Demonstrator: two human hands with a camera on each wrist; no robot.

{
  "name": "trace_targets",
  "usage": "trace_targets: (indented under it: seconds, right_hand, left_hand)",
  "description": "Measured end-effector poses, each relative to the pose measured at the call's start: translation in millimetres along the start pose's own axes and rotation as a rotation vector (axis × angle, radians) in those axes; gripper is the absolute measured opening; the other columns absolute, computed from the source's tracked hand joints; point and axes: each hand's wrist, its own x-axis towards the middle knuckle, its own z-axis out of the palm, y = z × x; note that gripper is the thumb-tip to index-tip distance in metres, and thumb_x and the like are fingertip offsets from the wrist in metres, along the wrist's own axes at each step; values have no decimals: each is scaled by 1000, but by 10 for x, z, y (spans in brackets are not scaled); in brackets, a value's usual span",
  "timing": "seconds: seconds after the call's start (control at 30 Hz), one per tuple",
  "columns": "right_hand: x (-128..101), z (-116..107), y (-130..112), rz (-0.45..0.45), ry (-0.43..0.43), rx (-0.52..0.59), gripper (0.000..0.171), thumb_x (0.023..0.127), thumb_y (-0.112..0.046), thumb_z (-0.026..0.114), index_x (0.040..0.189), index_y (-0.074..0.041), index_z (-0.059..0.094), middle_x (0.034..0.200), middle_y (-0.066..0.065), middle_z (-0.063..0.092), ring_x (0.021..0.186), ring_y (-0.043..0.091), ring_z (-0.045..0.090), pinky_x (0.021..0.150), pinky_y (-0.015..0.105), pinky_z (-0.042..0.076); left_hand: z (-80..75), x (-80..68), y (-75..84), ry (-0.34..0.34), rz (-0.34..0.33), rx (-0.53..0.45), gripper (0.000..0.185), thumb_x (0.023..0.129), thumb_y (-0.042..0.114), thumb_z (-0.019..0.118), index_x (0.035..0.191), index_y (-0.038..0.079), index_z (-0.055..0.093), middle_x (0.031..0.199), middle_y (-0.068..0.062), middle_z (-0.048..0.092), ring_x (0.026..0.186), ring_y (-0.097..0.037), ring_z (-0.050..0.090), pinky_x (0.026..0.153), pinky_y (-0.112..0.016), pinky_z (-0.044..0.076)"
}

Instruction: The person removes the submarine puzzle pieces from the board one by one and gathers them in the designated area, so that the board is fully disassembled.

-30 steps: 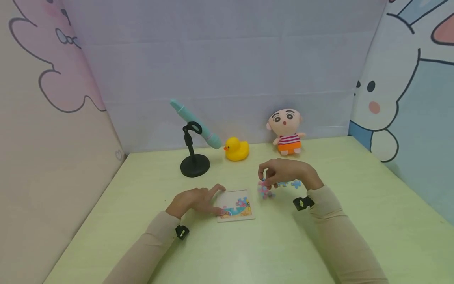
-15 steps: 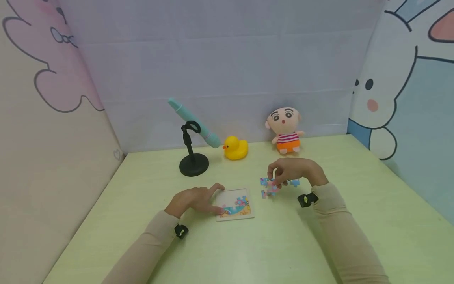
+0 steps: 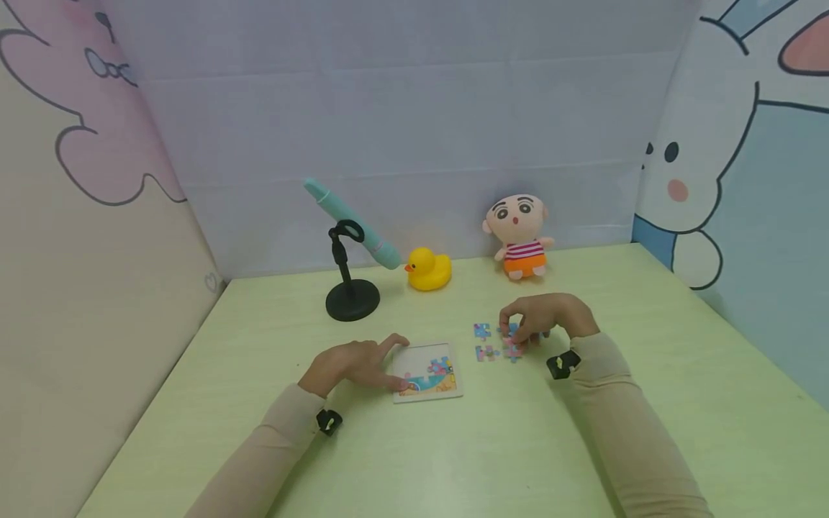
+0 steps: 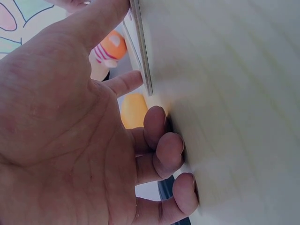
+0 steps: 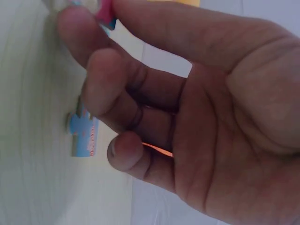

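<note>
My left hand (image 3: 356,365) is at the left side of a small square puzzle tray (image 3: 411,354), thumb on its lower left and index finger at its upper left corner. Its other fingers bend toward the table in the left wrist view. Joined pieces fill the tray's bottom and right. Over the loose pieces to the right, my right hand (image 3: 547,314) pinches a pink puzzle piece (image 5: 105,11) between thumb and index finger. A blue puzzle piece (image 5: 84,133) lies below its other fingers. Two more puzzle pieces, one blue (image 3: 482,331) and one pink (image 3: 486,353), lie left of it.
At the back stand a black microphone stand (image 3: 352,300) with a teal microphone (image 3: 352,224) behind it, a yellow rubber duck (image 3: 429,270) and a plush doll (image 3: 520,234). The pale table (image 3: 414,460) reaches to a grey backdrop and walls with cartoon drawings.
My right hand has moved to the right with the pink puzzle piece, uncovering pieces on its left. My left hand has stayed at the tray. The head view has shifted slightly.
</note>
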Motion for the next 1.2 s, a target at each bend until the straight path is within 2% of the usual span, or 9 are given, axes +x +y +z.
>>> trace_targets:
  seconds: [0.2, 0.6, 0.97, 1.2]
  right_hand:
    - [26, 20, 32, 46, 7, -7, 8, 97, -8, 63, 104, -10, 58, 71, -2, 60, 59, 12, 47, 51, 23, 30]
    - [-4, 28, -38, 107, 31, -14, 9, 96, -9, 64, 104, -12, 60, 72, 1, 65, 59, 14, 49, 52, 24, 29]
    - [-42, 32, -30, 97, 64, -14, 13, 94, -7, 62, 106, -11, 59, 73, 2, 63, 59, 15, 52, 54, 25, 32]
    - [5, 41, -75, 74, 70, -31, 11, 93, -6, 63, 102, -11, 58, 71, 1, 55, 56, 15, 48, 52, 25, 31]
  left_hand:
    - [-17, -23, 10, 0, -4, -5, 78, 87, 63, 66, 149, 35, 28, 95, -7, 54, 81, -24, 55, 73, -38, 44]
    - [-4, -17, 0, 10, -16, -17, 79, 86, 64, 67, 149, 37, 29, 99, -6, 55, 84, -24, 55, 77, -41, 46]
    - [-6, -15, 12, 6, -17, -4, 79, 86, 64, 66, 149, 37, 28, 97, -6, 55, 83, -24, 55, 76, -40, 45]
    - [-6, -18, 20, 1, -19, -17, 78, 86, 64, 66, 149, 38, 28, 100, -6, 55, 85, -24, 55, 78, -41, 45]
